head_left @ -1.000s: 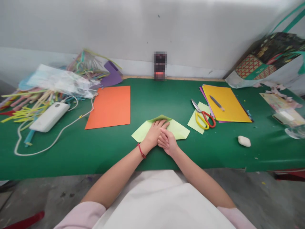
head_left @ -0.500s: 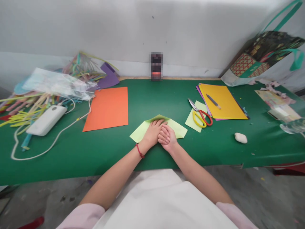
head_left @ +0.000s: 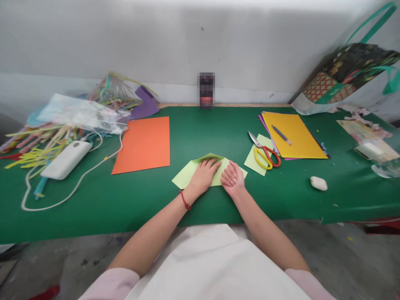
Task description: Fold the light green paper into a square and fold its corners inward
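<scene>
A light green sheet of paper point(head_left: 184, 174), folded with a raised peak at its far edge, lies on the green table in front of me. My left hand point(head_left: 203, 174) rests flat on its middle, fingers stretched toward the peak. On the paper's right part sits my right hand point(head_left: 232, 179), its fingers curled into a fist and the little-finger side down. Nothing shows inside that fist. To the right, scissors point(head_left: 265, 154) with yellow and red handles lie partly over a smaller green paper piece point(head_left: 254, 161).
An orange sheet point(head_left: 145, 146) lies left, beside a white power bank point(head_left: 67, 160) with its cable and a heap of pipe cleaners point(head_left: 43, 150). At right are yellow sheets point(head_left: 300, 137) with a pen point(head_left: 281, 135), a white earbud case point(head_left: 318, 183) and a patterned bag point(head_left: 331, 85).
My right fist has slid right along the paper, away from my left hand. The left hand stays on the paper. The whole view has shifted slightly.
</scene>
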Motion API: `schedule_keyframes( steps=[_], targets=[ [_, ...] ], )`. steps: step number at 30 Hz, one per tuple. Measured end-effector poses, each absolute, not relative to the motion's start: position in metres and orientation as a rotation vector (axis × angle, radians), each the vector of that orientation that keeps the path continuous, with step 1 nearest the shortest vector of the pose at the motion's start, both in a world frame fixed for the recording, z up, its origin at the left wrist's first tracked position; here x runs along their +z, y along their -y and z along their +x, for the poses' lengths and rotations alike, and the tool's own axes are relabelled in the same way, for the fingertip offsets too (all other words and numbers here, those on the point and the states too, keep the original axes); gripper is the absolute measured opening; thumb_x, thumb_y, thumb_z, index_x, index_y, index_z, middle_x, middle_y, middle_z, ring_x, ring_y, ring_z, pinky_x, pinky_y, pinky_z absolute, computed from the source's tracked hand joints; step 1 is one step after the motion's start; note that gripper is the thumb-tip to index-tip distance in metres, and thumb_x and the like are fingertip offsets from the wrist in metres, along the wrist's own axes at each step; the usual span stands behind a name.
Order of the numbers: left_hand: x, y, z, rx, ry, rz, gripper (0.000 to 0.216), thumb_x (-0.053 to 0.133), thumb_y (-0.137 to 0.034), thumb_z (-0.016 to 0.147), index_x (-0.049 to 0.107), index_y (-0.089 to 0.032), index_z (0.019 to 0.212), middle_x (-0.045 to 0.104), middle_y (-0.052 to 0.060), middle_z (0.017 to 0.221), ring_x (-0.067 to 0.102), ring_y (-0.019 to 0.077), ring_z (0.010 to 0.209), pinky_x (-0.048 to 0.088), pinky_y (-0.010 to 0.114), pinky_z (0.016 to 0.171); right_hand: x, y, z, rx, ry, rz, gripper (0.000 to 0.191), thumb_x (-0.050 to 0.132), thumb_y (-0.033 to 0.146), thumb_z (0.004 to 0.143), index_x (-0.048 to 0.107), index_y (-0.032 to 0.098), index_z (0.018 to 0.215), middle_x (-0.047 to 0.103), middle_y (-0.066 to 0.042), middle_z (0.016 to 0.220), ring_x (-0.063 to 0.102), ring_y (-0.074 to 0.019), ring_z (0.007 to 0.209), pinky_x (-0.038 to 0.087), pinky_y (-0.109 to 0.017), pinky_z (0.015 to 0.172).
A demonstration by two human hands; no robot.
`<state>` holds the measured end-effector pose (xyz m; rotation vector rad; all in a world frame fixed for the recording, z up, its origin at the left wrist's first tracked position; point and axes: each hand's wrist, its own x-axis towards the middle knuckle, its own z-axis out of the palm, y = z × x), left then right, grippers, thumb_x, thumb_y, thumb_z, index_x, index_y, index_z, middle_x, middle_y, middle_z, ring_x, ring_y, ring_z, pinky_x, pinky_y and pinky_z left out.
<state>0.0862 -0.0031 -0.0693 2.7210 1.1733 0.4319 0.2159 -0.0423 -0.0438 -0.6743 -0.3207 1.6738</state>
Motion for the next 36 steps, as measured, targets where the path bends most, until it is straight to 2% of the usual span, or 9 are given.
schedule_keyframes(
  steps=[6,12,16,18,20,23,26,31,36],
  targets=[
    [-0.071,0.003,0.085,0.516,-1.155,2.683,0.034,0.039,-0.009,0.091,0.054,-0.016,0.121,0.056,0.011,0.128,0.05,0.0228,0.119,0.041,0.04,0.1,-0.043,0.055,0.237,1.455,0.499,-0.905,0.059,0.057,0.042,0.079,0.025,0.021,0.035,0.018,0.008,0.025,0.015,-0.0036,0.023,0.009,-0.017,0.026],
    [-0.062,0.012,0.077,0.927,-1.156,2.573,0.023,0.039,-0.018,0.094,0.059,-0.019,0.106,0.065,0.007,0.094,0.062,0.0186,0.09,0.051,0.033,0.081,-0.048,0.053,0.221,1.316,0.673,-1.087,0.06,0.065,0.056,0.068,0.03,0.022,0.033,0.02,0.008,0.026,0.017,-0.0034,0.024,0.007,-0.02,0.029],
    [-0.049,0.014,0.066,1.304,-1.477,2.44,0.028,0.056,-0.031,0.087,0.055,-0.017,0.111,0.063,0.013,0.107,0.059,0.0249,0.102,0.047,0.042,0.09,-0.047,0.053,0.22,1.309,0.683,-1.069,0.061,0.063,0.06,0.069,0.03,0.022,0.035,0.02,0.008,0.027,0.016,-0.0038,0.025,0.007,-0.021,0.029],
    [-0.045,0.009,0.06,1.209,-1.527,2.446,0.033,0.064,-0.03,0.081,0.056,-0.017,0.111,0.062,0.013,0.112,0.058,0.0272,0.107,0.043,0.047,0.095,-0.041,0.052,0.221,1.285,0.7,-1.063,0.062,0.062,0.059,0.071,0.029,0.022,0.035,0.02,0.008,0.028,0.017,-0.0038,0.026,0.008,-0.021,0.03],
    [-0.041,-0.001,0.053,0.972,-1.462,2.48,0.021,0.064,-0.021,0.079,0.062,-0.021,0.1,0.066,0.008,0.106,0.06,0.0254,0.103,0.039,0.05,0.1,-0.031,0.047,0.221,1.24,0.716,-1.047,0.062,0.061,0.057,0.073,0.029,0.022,0.035,0.021,0.008,0.028,0.018,-0.0039,0.027,0.008,-0.022,0.032],
    [-0.031,-0.022,0.045,0.807,-1.421,2.365,0.013,0.057,-0.013,0.08,0.065,-0.023,0.08,0.07,0.002,0.084,0.065,0.0201,0.082,0.049,0.042,0.087,-0.016,0.031,0.218,1.152,0.725,-0.976,0.059,0.06,0.052,0.077,0.031,0.022,0.035,0.023,0.007,0.029,0.02,-0.0047,0.029,0.011,-0.023,0.034],
    [-0.012,-0.045,0.038,1.088,-1.493,2.125,0.014,0.055,-0.015,0.079,0.065,-0.024,0.077,0.07,0.001,0.081,0.065,0.0186,0.076,0.052,0.032,0.07,-0.013,0.013,0.214,0.994,0.718,-0.923,0.059,0.052,0.053,0.081,0.031,0.023,0.036,0.024,0.006,0.03,0.022,-0.006,0.031,0.016,-0.024,0.035],
    [0.009,-0.065,0.028,1.624,-1.544,1.727,0.008,0.057,-0.02,0.078,0.064,-0.019,0.077,0.067,0.002,0.079,0.063,0.0169,0.078,0.051,0.03,0.072,-0.036,0.0,0.209,0.831,0.775,-1.061,0.06,0.051,0.059,0.081,0.031,0.023,0.037,0.028,0.006,0.032,0.027,-0.0066,0.032,0.024,-0.024,0.035],
    [0.0,-0.064,0.017,1.724,-1.5,1.623,0.009,0.058,-0.026,0.08,0.064,-0.019,0.077,0.066,0.002,0.079,0.063,0.0161,0.077,0.051,0.028,0.069,-0.047,-0.006,0.201,1.159,0.886,-1.179,0.037,0.071,0.053,0.062,0.053,0.021,0.061,0.06,0.005,0.052,0.038,-0.0056,0.028,0.027,-0.021,0.027]
  ],
)
